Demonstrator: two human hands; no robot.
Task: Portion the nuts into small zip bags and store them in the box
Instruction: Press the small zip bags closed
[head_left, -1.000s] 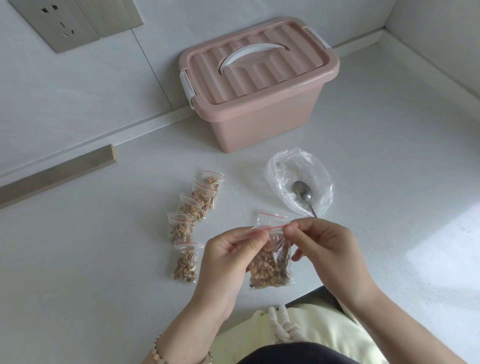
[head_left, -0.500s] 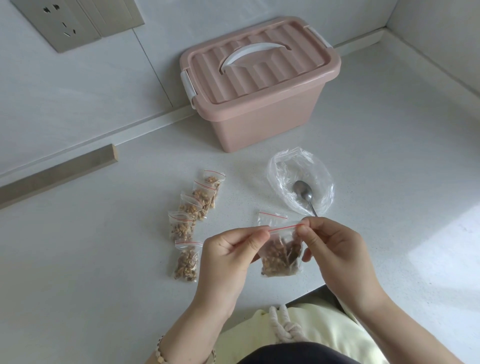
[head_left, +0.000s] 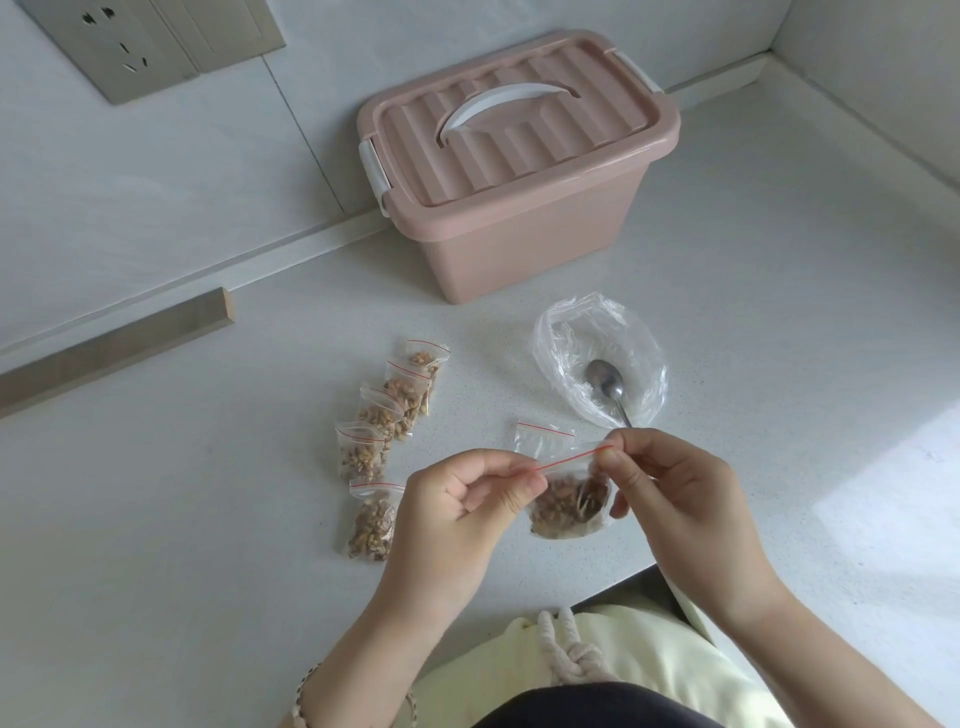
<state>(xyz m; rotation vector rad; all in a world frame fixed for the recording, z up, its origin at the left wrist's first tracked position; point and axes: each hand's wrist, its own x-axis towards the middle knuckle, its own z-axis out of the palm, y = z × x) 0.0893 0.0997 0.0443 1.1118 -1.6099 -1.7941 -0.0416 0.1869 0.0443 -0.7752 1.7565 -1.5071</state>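
Sealing step: left hand (head_left: 457, 499) and right hand (head_left: 675, 483) hold the zip bag of nuts (head_left: 569, 501) just above the bench (head_left: 208, 519), fingers (head_left: 524, 486) clamped on its red strip (head_left: 571, 459). Five filled bags (head_left: 384, 415) lie to its left. Next probably: press the seal shut, then open the lidded box (head_left: 519, 171).

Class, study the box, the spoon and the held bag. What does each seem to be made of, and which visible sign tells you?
Box: probably plastic, matte pink, judging by its ribbed, moulded shape. Spoon: likely metal, perhaps steel, as it is grey with a soft shine. Held bag: thin, clear, glossy plastic film, since the nuts show through it.
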